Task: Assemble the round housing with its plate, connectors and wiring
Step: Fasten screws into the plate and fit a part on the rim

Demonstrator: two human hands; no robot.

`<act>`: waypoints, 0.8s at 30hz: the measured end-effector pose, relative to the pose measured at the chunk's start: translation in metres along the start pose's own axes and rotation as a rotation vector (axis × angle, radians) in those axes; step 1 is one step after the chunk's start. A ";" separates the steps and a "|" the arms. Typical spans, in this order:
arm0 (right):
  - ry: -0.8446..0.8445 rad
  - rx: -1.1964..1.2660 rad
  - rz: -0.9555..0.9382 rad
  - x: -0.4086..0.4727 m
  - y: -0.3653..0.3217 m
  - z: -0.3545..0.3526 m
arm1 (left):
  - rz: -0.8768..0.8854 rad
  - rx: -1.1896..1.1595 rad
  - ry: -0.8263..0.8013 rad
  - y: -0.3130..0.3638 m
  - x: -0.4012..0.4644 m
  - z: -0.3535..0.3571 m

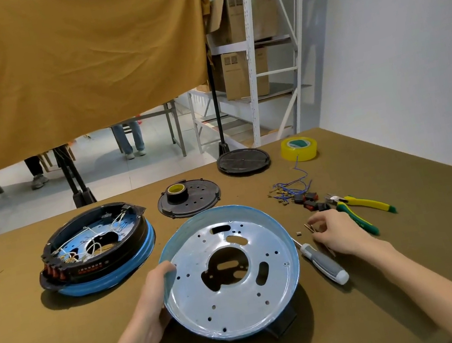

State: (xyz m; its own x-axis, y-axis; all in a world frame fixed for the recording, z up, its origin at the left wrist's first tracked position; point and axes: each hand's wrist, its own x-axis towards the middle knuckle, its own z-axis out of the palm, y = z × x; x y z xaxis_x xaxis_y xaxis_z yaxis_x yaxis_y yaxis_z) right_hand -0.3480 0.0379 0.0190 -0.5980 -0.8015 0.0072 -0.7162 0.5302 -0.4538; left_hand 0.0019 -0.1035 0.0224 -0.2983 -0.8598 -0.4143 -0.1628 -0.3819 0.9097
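Left hand (156, 289) grips housing (230, 273) rim — right hand (335, 232) perhaps pinches pins.

Small parts (309, 227) under the right hand (336, 232) too tiny to identify.

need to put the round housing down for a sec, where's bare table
Bare table lies near left, bordered by the wired assembly behind and the left hand gripping the round housing. The far left corner is bare too. Right of the housing is crowded: screwdriver, right hand, pliers, connectors.
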 end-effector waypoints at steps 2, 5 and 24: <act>0.058 0.007 0.009 0.004 0.002 0.000 | -0.003 0.001 -0.003 -0.002 0.001 0.000; 0.106 -0.050 -0.007 0.004 -0.001 0.007 | -0.002 -0.017 -0.030 -0.005 0.003 -0.001; 0.395 0.146 -0.105 0.000 -0.033 0.016 | -0.163 -0.296 -0.338 -0.013 0.000 -0.011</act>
State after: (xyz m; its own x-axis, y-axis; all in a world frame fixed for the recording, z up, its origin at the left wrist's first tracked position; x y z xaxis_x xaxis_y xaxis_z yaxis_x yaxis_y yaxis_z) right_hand -0.3185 0.0157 0.0199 -0.6364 -0.6670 0.3875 -0.7392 0.3837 -0.5535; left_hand 0.0147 -0.1021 0.0106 -0.5883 -0.6413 -0.4926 0.0272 -0.6245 0.7805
